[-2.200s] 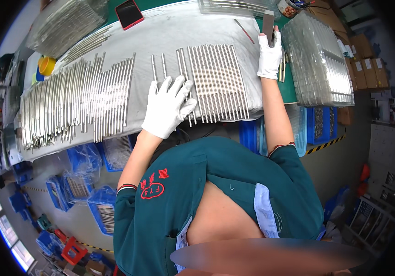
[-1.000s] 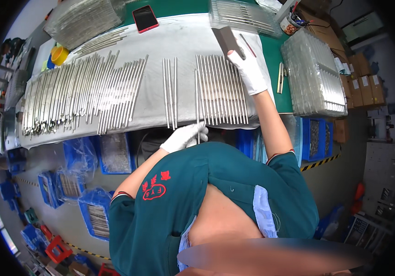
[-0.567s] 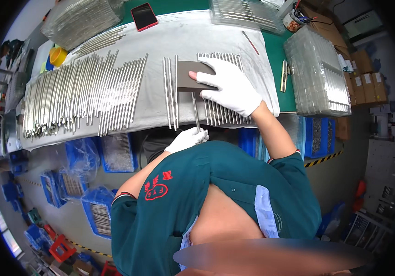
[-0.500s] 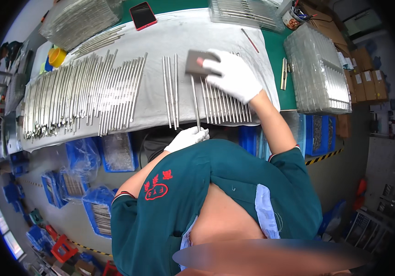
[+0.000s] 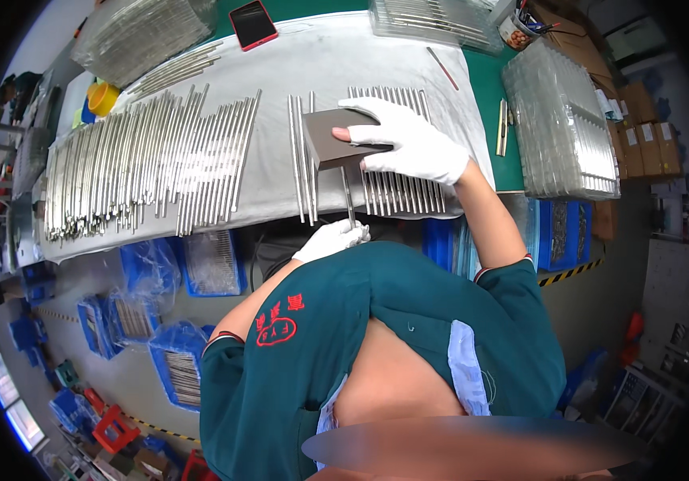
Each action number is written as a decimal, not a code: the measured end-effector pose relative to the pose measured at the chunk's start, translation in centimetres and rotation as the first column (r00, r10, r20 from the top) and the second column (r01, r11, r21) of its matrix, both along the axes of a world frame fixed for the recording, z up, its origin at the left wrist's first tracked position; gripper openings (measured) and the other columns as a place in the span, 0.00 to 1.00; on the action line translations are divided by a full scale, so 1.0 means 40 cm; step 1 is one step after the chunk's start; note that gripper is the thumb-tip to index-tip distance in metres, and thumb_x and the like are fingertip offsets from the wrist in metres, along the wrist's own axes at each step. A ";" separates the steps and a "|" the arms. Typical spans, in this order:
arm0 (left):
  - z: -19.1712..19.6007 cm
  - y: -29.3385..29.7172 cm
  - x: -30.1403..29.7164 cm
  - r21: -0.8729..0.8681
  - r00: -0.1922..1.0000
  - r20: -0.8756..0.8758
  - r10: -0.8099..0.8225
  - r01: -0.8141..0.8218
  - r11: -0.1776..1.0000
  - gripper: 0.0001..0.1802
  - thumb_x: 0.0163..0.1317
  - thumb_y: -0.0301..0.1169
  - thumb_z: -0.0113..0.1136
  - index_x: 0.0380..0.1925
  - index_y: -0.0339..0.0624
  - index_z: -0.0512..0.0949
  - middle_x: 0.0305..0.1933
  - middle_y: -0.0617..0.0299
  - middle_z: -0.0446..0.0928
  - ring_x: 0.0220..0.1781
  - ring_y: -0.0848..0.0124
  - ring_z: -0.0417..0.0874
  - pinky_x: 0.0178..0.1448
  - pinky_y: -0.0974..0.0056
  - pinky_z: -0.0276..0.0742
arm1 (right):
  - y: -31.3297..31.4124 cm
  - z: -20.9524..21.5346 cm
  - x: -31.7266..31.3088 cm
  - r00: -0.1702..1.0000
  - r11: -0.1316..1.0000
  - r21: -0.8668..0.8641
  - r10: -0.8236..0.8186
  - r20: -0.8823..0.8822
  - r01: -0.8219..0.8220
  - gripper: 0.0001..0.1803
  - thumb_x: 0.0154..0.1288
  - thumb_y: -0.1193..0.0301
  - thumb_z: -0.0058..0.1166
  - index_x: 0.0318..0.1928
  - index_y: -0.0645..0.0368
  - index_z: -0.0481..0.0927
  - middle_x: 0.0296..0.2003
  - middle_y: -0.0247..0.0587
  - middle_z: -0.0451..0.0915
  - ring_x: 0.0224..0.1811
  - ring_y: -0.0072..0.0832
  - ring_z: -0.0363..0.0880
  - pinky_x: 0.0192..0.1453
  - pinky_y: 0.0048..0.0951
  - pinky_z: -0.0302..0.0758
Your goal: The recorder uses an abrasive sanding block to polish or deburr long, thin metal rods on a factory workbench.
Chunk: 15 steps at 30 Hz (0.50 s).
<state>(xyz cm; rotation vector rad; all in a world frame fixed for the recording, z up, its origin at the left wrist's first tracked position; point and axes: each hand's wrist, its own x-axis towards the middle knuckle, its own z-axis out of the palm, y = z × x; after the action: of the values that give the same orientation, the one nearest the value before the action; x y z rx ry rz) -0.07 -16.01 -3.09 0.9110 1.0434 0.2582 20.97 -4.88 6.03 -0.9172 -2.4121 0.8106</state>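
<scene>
At the table's near edge, my left hand [image 5: 332, 240] in a white glove is closed around the near end of a slim metal rod [image 5: 350, 196]. My right hand [image 5: 421, 146], gloved with the thumb tip bare, grips a dark grey-brown rectangular sanding block [image 5: 324, 143]. The block lies over the rod and hides its far part; I cannot tell whether they touch. To the right, partly under my right hand, is a row of similar rods [image 5: 401, 192]. A few separate rods [image 5: 299, 172] lie to the left, partly covered by the block.
A large batch of rods [image 5: 132, 168] covers the left of the white cloth [image 5: 272, 60]. A red-edged phone [image 5: 253, 26] lies at the back. Clear plastic trays [image 5: 561, 120] are stacked at right, near a pen cup [image 5: 516, 34]. Blue crates [image 5: 174, 365] stand on the floor.
My right hand has brought the sanding block nearer to me and slightly left, over more of the rod. My left hand keeps its hold on the near end.
</scene>
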 end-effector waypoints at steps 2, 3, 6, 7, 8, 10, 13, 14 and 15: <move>0.019 0.009 0.001 0.065 0.989 -0.106 -0.105 0.112 0.992 0.14 0.71 0.38 0.55 0.41 0.37 0.79 0.34 0.68 0.78 0.36 0.80 0.74 0.42 0.71 0.72 | 0.045 -0.047 0.026 0.984 0.953 0.292 -0.120 0.134 0.076 0.25 0.59 0.60 0.60 0.59 0.42 0.79 0.63 0.51 0.69 0.64 0.49 0.69 0.69 0.41 0.65; 0.015 0.007 0.002 0.066 0.989 -0.108 -0.102 0.110 0.992 0.14 0.71 0.38 0.55 0.41 0.37 0.79 0.34 0.68 0.78 0.36 0.80 0.74 0.42 0.71 0.72 | 0.063 -0.058 0.042 0.937 0.933 0.265 -0.296 0.184 0.243 0.25 0.59 0.59 0.60 0.59 0.39 0.79 0.62 0.52 0.71 0.62 0.50 0.70 0.68 0.42 0.66; 0.004 0.004 0.004 0.014 0.992 -0.115 -0.046 0.048 0.999 0.14 0.71 0.39 0.56 0.40 0.37 0.79 0.32 0.68 0.78 0.35 0.80 0.74 0.41 0.70 0.72 | 0.104 -0.077 0.085 0.827 0.733 0.602 -0.524 0.204 0.316 0.25 0.59 0.59 0.60 0.60 0.37 0.78 0.60 0.51 0.72 0.60 0.50 0.71 0.66 0.42 0.68; -0.004 0.001 0.003 0.001 0.999 -0.048 -0.014 0.014 1.000 0.15 0.71 0.40 0.56 0.40 0.37 0.79 0.32 0.68 0.78 0.34 0.80 0.74 0.40 0.71 0.72 | 0.108 -0.069 0.087 0.853 0.747 0.512 -0.520 0.054 0.423 0.27 0.59 0.58 0.61 0.61 0.37 0.78 0.61 0.50 0.72 0.60 0.49 0.72 0.66 0.40 0.69; -0.011 -0.001 0.002 -0.015 1.000 0.019 0.019 -0.018 1.000 0.15 0.71 0.41 0.56 0.40 0.38 0.78 0.31 0.68 0.77 0.33 0.80 0.74 0.39 0.71 0.72 | 0.109 -0.065 0.087 0.849 0.759 0.403 -0.520 -0.098 0.512 0.28 0.59 0.57 0.62 0.62 0.38 0.77 0.61 0.50 0.71 0.60 0.48 0.72 0.65 0.39 0.70; 0.021 0.005 0.007 -0.098 0.995 0.052 0.080 -0.075 0.992 0.16 0.71 0.42 0.56 0.40 0.38 0.78 0.31 0.67 0.78 0.30 0.80 0.74 0.36 0.72 0.72 | 0.103 -0.064 0.095 0.802 0.712 0.396 -0.586 -0.120 0.580 0.30 0.59 0.57 0.62 0.63 0.38 0.75 0.62 0.49 0.71 0.61 0.48 0.72 0.65 0.39 0.70; 0.036 0.012 0.005 -0.208 0.940 0.201 0.276 -0.234 0.950 0.16 0.71 0.42 0.56 0.41 0.38 0.77 0.31 0.63 0.79 0.20 0.81 0.73 0.23 0.75 0.66 | 0.099 -0.110 0.124 0.755 0.670 0.367 -0.633 -0.169 0.645 0.32 0.59 0.55 0.62 0.65 0.39 0.74 0.63 0.48 0.71 0.63 0.48 0.71 0.66 0.40 0.70; 0.042 0.014 0.003 -0.169 0.916 0.256 0.309 -0.272 0.947 0.16 0.71 0.41 0.57 0.41 0.38 0.77 0.31 0.62 0.79 0.18 0.81 0.72 0.20 0.76 0.64 | 0.096 -0.118 0.132 0.726 0.657 0.320 -0.659 -0.195 0.683 0.32 0.58 0.55 0.63 0.65 0.39 0.74 0.63 0.49 0.70 0.63 0.48 0.71 0.66 0.40 0.69; 0.057 0.026 -0.018 -0.201 0.917 0.336 0.216 -0.154 0.967 0.16 0.70 0.40 0.58 0.45 0.38 0.77 0.33 0.62 0.80 0.25 0.80 0.76 0.28 0.74 0.72 | 0.090 -0.119 0.135 0.723 0.672 0.269 -0.660 -0.207 0.690 0.33 0.58 0.56 0.64 0.65 0.42 0.73 0.63 0.50 0.70 0.63 0.48 0.71 0.66 0.38 0.69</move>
<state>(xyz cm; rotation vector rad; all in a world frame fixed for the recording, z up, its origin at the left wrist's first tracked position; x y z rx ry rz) -0.77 -14.96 -0.82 0.5813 0.7991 0.4681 26.39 -1.29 1.27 -1.4527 -1.7982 0.1464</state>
